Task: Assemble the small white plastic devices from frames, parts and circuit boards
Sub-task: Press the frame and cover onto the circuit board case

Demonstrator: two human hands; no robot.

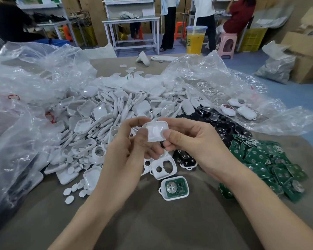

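The job looks early in a long run. Both hands are raised over the middle of the table (pixel 152 224) and share one white shell (pixel 156 131), hollow side up. The left hand (pixel 132 143) has curled fingers and pinches the shell's left edge. The right hand (pixel 188 139) has its thumb on the right edge and its fingers curled beneath. Something dark shows under those fingers, and I cannot tell what it is. Nothing seems fitted inside this shell yet, so it appears to be at the first step. At 6 o'clock from the hands lies a frame with a green board seated in it (pixel 174 188), partly built and uncovered. Just above it is an empty two-hole frame (pixel 163 168). At 2 o'clock, on clear plastic, three closed white devices (pixel 237 109) look finished. Much stock is left: a big heap of white parts (pixel 116 112) from 9 to 12 o'clock, black pieces (pixel 222 129) at 3 o'clock, loose circuit boards (pixel 271 165) at 4 o'clock and small round white buttons (pixel 74 190) at 8 o'clock.
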